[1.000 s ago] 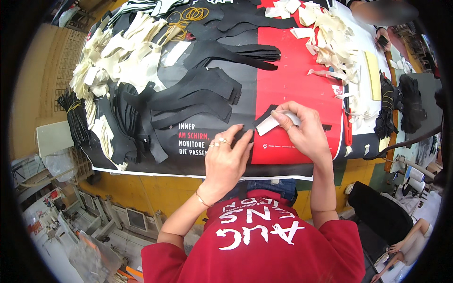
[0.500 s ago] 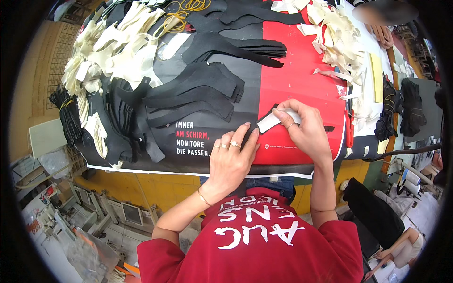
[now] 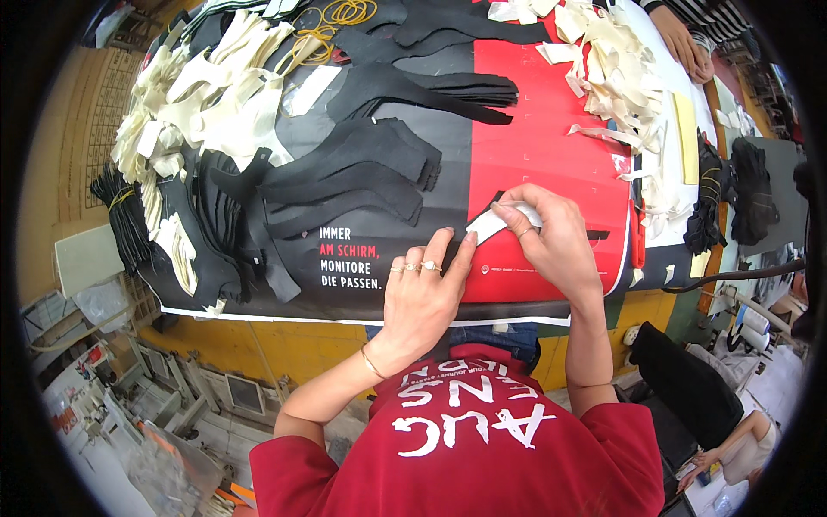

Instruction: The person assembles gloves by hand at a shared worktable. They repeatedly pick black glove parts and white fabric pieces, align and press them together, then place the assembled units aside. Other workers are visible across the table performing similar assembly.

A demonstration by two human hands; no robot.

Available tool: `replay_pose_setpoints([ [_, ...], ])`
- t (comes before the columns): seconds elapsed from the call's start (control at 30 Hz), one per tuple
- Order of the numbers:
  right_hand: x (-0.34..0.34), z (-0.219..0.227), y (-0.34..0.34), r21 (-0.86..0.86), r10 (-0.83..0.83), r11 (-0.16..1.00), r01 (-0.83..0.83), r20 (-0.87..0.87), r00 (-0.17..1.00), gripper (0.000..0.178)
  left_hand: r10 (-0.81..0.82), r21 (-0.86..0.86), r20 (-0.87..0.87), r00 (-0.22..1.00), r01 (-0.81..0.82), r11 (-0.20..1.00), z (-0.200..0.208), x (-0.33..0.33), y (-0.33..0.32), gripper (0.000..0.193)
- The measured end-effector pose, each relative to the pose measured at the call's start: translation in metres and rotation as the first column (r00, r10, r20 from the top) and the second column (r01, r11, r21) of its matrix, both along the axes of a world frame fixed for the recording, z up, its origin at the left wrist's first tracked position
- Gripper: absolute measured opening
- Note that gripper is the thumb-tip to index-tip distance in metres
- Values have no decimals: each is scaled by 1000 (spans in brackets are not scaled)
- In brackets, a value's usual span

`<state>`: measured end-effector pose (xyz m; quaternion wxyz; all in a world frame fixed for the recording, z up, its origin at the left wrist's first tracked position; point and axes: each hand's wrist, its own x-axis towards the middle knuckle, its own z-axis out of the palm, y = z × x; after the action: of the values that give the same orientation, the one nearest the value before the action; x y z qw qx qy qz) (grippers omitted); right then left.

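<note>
In front of me a white strip (image 3: 488,227) lies along a narrow black fabric piece (image 3: 485,208). My right hand (image 3: 554,239) is closed, pinching the white strip's right end between thumb and fingers. My left hand (image 3: 426,289), wearing rings, rests at the lower left end of the two pieces. Its thumb and index finger press on the black fabric piece there, and part of that piece is hidden beneath them. Left of my hands lie stacked black fabric cutouts (image 3: 349,181), layered and curved.
Cream fabric pieces (image 3: 220,95) heap at the left, and more cream scraps (image 3: 616,77) at the right. Yellow bands (image 3: 345,13) lie at the back. A red-handled tool (image 3: 638,237) lies at the right edge. Another person's hand (image 3: 685,47) rests at the far right.
The right fingers have shifted slightly on the white strip, which now lies a little higher along the black fabric piece. The left hand stays nearly in place.
</note>
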<state>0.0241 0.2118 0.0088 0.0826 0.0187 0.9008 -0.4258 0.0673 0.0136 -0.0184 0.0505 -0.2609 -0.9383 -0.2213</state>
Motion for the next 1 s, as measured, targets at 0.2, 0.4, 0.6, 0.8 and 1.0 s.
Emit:
replay_pose_setpoints([
  [0.2,6,0,0,-21,-99,995,98,-106,989,28,-36,-116,-3,999,35,993,3,0,1,43],
  [0.4,9,-2,0,-73,-182,982,173,-127,975,37,-63,-152,-4,998,61,987,5,-1,1,41],
  [0.6,9,-5,1,-59,-186,982,181,-108,977,40,-61,-151,17,998,62,987,7,-1,1,40],
  [0.8,10,-6,-2,-26,-196,981,195,-108,975,41,-65,-158,38,997,70,985,10,-3,1,38],
  [1.0,10,-2,-10,112,-194,971,210,-142,971,38,-65,9,89,994,64,998,26,-11,9,53],
])
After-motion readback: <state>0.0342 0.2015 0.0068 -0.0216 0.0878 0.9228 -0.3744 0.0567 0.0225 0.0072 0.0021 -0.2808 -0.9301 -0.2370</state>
